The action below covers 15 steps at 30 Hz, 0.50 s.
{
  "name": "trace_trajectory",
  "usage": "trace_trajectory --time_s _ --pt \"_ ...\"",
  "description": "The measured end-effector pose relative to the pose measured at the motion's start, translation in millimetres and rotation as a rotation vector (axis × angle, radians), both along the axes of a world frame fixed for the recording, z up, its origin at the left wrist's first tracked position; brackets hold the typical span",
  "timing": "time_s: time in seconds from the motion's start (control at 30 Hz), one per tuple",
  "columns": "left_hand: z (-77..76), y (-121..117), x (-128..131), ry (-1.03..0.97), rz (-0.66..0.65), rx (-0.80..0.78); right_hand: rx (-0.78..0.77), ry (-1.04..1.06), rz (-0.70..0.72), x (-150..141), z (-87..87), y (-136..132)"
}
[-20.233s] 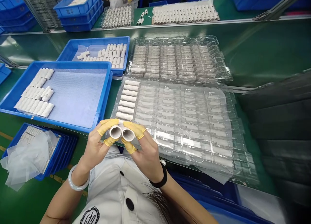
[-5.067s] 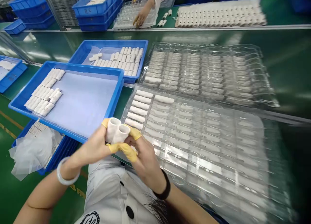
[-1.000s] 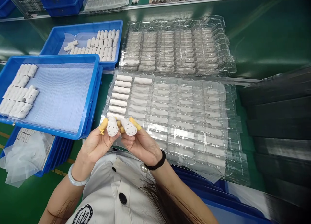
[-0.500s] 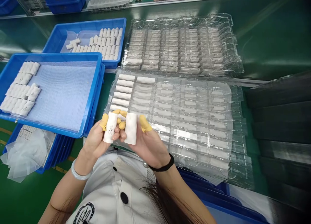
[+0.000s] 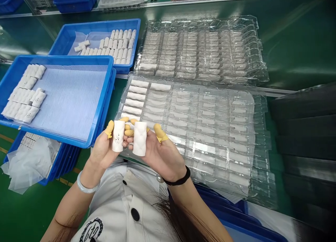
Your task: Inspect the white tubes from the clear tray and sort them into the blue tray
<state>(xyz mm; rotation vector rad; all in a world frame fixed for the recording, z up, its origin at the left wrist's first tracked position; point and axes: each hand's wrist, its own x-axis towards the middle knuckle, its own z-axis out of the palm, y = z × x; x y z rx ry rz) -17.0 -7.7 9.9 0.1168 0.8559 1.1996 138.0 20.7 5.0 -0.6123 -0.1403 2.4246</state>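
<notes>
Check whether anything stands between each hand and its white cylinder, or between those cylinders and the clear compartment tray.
Nothing visible separates the left hand from the black-marked white cylinder, or the right hand from the plain white cylinder. Toward the clear compartment tray, only fingers in yellow finger cots intervene, at the cylinders' far ends.

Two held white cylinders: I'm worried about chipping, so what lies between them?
In the head view, yellow finger cots and bare fingertips lie between the marked cylinder and the plain cylinder.
</notes>
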Motion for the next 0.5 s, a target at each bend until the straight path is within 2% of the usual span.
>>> trace_trajectory --time_s 0.13,0.37,0.5 --pt "1.2 -1.0 1.1 -0.014 0.014 0.03 0.02 -0.024 -0.007 0.4 -3.0 -0.7" --pt "2.1 -2.4 5.0 0.123 0.047 -0.025 0.084 -0.071 -0.028 -0.1 -6.5 -2.9" --pt "2.6 -1.7 7.1 0.085 0.031 0.005 0.123 -0.061 -0.049 -1.5 -5.0 -3.5"
